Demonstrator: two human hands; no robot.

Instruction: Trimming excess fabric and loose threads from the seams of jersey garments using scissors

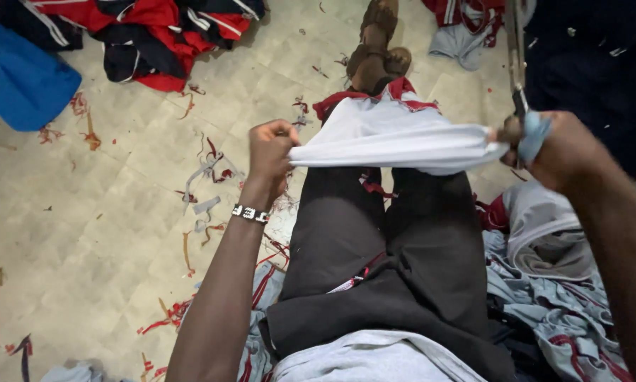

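While both hands (272, 148) (562, 148) clamp the taut cloth (396, 138), scissors (517, 71) sit close — a slip risks nicking fingers.

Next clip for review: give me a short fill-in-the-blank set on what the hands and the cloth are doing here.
1. The left hand pinches one end of a stretched ____ cloth.
2. The right hand grips the cloth's other end together with a pair of ____, their handle wrapped in blue.
3. A beaded ____ circles the left wrist.
4. Thread and fabric scraps litter the tiled ____.

Missing words: white; scissors; bracelet; floor
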